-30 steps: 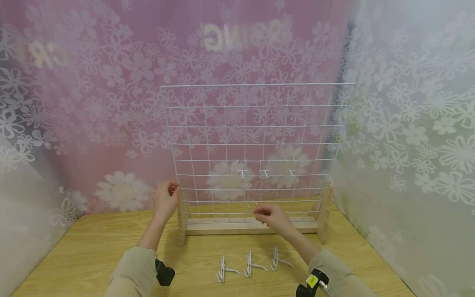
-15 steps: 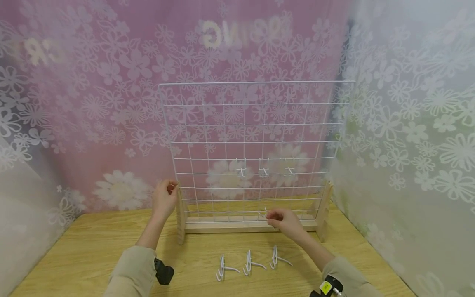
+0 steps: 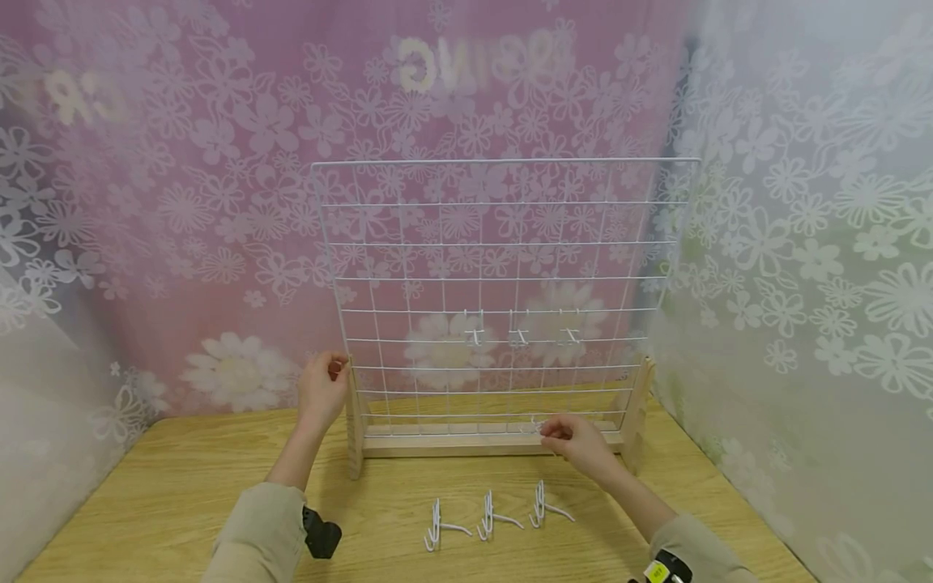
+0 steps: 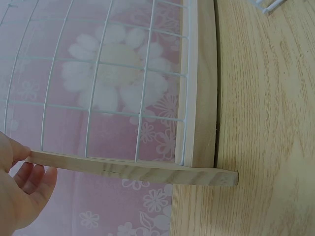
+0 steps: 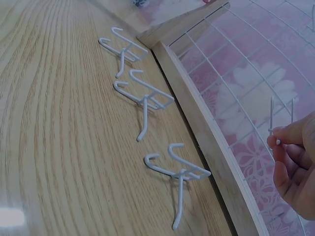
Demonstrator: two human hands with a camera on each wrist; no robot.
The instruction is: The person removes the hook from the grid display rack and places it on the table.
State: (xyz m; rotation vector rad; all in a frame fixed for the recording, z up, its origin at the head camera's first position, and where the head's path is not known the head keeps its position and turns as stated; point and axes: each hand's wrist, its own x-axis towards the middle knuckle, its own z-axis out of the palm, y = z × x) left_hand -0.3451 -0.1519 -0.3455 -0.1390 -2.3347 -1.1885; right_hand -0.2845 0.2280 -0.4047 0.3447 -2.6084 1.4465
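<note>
Head view: my left hand (image 3: 324,394), fingers curled, pinches the left wooden upright (image 3: 355,433); my right hand (image 3: 581,447) pinches a white hook (image 3: 535,425) before the lower wire grid (image 3: 503,161). Three mounted hooks (image 3: 518,337) hang on the grid.

Left wrist view: my grip sits at the upright's end.

Right wrist view: three loose hooks (image 5: 144,115) lie on the table (image 5: 64,123), apart from the held hook.

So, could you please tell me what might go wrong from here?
The right hand merely pinches its white hook, which might slip. The left hand grips only one wooden post, so the wire grid could shift if pushed. Three hooks on the table lie in front of the grid, where a dropped one could land.
</note>
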